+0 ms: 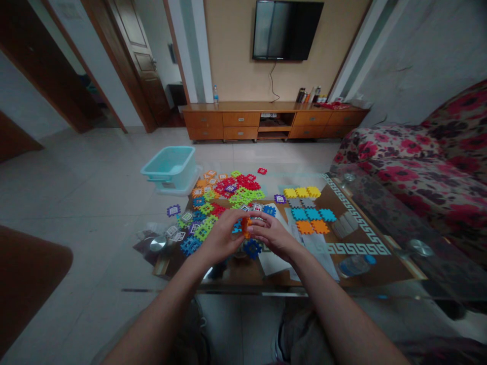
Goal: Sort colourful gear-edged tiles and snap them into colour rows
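Note:
Over the front middle of a glass table, my left hand (pixel 224 234) and my right hand (pixel 274 234) meet with their fingertips around an orange toothed building-block piece (pixel 246 229). Both hands are closed on it, and the fingers partly cover it. Beyond and to the left of my left hand lies a loose heap of interlocking plastic pieces: lime-green pieces (pixel 246 196), red pieces (pixel 249 182), and blue ones (pixel 191 245). To the right of my right hand, assembled blocks sit in rows by colour: yellow (pixel 302 192), grey (pixel 302 203), light blue (pixel 313 214) and orange (pixel 312 227).
A turquoise plastic tub (pixel 171 167) stands at the table's far left corner. White paper sheets (pixel 274 260) are seen under my right forearm, and a plastic bottle (pixel 355 265) lies at the right. A floral sofa (pixel 414 157) borders the right side; a wooden TV cabinet (pixel 241 119) stands beyond.

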`<state>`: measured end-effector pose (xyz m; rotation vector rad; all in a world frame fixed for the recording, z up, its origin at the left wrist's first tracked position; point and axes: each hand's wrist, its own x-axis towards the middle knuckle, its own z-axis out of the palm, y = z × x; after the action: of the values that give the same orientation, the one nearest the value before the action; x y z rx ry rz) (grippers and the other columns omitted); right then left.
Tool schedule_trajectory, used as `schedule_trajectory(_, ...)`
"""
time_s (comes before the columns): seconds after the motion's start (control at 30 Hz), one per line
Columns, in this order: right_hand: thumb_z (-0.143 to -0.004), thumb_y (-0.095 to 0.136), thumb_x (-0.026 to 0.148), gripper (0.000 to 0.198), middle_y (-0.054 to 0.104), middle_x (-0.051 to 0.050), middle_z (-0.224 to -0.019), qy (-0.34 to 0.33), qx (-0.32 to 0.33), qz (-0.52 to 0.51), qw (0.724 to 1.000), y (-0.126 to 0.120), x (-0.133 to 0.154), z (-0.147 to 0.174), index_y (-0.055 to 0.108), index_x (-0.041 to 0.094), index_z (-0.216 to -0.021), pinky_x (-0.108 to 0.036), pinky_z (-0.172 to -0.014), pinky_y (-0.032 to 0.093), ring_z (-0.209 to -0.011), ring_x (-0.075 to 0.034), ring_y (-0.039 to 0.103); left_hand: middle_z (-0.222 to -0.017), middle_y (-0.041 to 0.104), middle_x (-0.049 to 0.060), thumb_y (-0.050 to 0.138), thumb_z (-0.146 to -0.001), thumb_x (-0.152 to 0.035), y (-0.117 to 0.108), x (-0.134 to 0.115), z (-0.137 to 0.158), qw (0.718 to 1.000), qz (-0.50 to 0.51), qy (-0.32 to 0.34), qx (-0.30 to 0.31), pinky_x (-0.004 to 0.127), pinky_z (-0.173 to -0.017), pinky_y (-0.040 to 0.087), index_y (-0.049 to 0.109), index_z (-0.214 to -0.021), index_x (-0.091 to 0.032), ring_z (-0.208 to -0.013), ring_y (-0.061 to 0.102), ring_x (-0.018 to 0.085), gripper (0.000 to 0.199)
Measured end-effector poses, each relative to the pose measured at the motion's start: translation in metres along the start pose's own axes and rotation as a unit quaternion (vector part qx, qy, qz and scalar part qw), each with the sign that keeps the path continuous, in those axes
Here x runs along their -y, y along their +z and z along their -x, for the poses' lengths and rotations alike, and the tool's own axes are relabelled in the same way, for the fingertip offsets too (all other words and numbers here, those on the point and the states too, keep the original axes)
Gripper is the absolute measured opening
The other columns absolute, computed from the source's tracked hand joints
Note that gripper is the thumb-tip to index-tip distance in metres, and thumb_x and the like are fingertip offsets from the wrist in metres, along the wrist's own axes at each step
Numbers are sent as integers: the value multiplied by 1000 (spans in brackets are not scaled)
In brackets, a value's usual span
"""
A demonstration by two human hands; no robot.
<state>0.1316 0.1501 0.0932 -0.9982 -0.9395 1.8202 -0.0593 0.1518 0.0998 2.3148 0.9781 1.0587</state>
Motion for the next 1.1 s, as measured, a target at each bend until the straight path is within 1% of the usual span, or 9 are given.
schedule_trajectory(0.17, -62, 88, 23, 50, 72, -1, -93, 1, -3, 1, 1000, 0, 1, 1, 65, 24, -107, -29, -78, 52, -79, -14, 67, -122, 64, 7, 65, -81, -9, 0, 1, 0, 1000, -3, -3, 0, 43, -98, 48, 55, -122, -25, -114, 58, 24, 45)
schedule_trajectory(0.4, -61, 88, 24, 51, 72, -1, -92, 3, -9, 8, 1000, 1, 2, 1, 65, 24, -107, -29, -76, 52, -78, -13, 66, -122, 63, 6, 65, -81, -9, 0, 0, 0, 1000, -3, -3, 10, 42, -99, 48, 54, -124, -25, -115, 57, 23, 47)
schedule_trajectory(0.57, -61, 88, 25, 51, 70, -1, -89, 4, -20, 9, 1000, 0, 1, 1, 67, 24, -107, -31, -78, 52, -79, -14, 65, -125, 61, 8, 71, -77, -15, -2, -3, 0, 1000, 5, -6, 23, 44, -102, 47, 52, -128, -25, -117, 56, 24, 56)
schedule_trajectory(0.67, -61, 88, 25, 51, 70, -1, -90, 6, -26, 14, 1000, 0, 0, 0, 67, 24, -107, -31, -78, 51, -78, -14, 65, -124, 61, 7, 70, -78, -17, -3, -3, -1, 1000, 0, -9, 24, 45, -101, 47, 52, -129, -26, -116, 56, 24, 55)
schedule_trajectory(0.77, -60, 88, 25, 51, 70, -1, -90, 9, -31, 14, 999, -1, -1, -1, 67, 23, -106, -30, -76, 51, -77, -13, 65, -122, 62, 7, 69, -79, -16, -3, -2, -1, 1000, -5, -8, 25, 44, -101, 47, 53, -128, -26, -115, 57, 24, 52)
schedule_trajectory(0.97, -61, 88, 26, 51, 70, -1, -91, 6, -29, 29, 999, -1, -3, -1, 66, 24, -107, -29, -74, 51, -76, -13, 65, -122, 61, 6, 71, -77, -17, -4, -4, 0, 999, -4, -7, 33, 42, -100, 47, 53, -129, -27, -115, 56, 23, 55)
schedule_trajectory(1.1, -61, 88, 27, 52, 70, -1, -88, 5, -33, 36, 999, -1, -3, -1, 66, 24, -107, -29, -71, 51, -72, -12, 64, -121, 61, 5, 71, -77, -16, -3, -4, 0, 1000, -7, -6, 26, 41, -101, 46, 54, -127, -27, -115, 56, 23, 54)
